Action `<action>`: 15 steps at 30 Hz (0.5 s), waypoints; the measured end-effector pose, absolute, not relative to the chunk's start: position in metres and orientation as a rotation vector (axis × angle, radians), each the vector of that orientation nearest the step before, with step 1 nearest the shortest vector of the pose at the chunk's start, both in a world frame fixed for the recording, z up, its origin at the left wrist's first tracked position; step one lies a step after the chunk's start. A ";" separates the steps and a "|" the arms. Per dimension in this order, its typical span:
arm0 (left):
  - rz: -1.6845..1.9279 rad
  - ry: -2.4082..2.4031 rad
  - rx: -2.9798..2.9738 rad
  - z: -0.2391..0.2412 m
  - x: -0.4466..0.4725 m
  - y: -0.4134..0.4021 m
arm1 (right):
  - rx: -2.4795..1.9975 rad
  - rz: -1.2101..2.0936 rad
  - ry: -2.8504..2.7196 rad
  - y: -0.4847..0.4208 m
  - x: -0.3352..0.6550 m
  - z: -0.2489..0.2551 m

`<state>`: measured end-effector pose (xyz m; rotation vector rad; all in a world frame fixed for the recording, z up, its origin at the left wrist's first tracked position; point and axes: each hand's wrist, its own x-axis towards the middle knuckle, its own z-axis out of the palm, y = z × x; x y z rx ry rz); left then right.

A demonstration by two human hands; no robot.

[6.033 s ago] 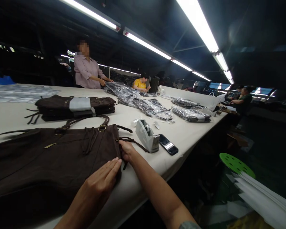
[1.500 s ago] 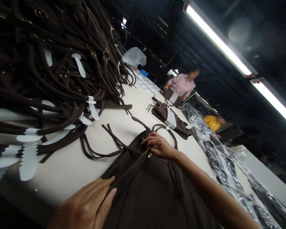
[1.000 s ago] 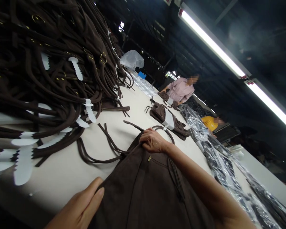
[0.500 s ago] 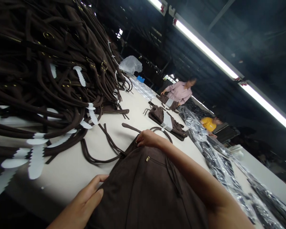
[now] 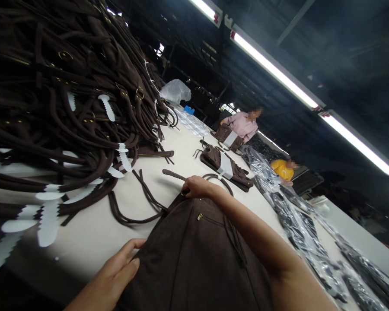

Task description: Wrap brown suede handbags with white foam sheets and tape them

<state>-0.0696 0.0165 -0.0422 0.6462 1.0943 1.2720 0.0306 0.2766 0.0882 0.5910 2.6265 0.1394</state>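
Observation:
A dark brown bag [image 5: 194,255] with a small gold zip pull lies before me on the pale table. Along its left edge, my left hand [image 5: 119,263] grips the side between thumb and fingers. My right hand [image 5: 196,186] reaches across the bag and is closed on its far top edge, where part of the edge is hidden under the fingers. A brown strap tab [image 5: 174,174] sticks out beyond that hand. Loose brown cords [image 5: 132,219] trail from the bag's left side over the table.
A tall pile of brown bags [image 5: 84,86] with white serrated strips [image 5: 50,216] fills the left. Farther along lies a bag with a pale band [image 5: 226,166]. Plastic-wrapped goods [image 5: 291,224] line the right side. A person in pink [image 5: 243,125] and another in yellow [image 5: 282,169] stand beyond.
My right hand has shifted slightly left at the bag's top edge, its fingers curling further. My left hand stays in place. The person in pink has raised a banded bag a little.

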 end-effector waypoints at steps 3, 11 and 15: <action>1.265 1.100 0.638 -0.042 -0.069 0.016 | 0.642 0.236 2.618 0.270 0.027 0.083; 1.281 1.048 0.497 -0.033 -0.072 0.015 | 1.138 0.122 2.710 0.284 0.027 0.072; 1.294 1.018 0.458 -0.026 -0.072 0.015 | 1.334 0.239 2.853 0.274 0.029 0.075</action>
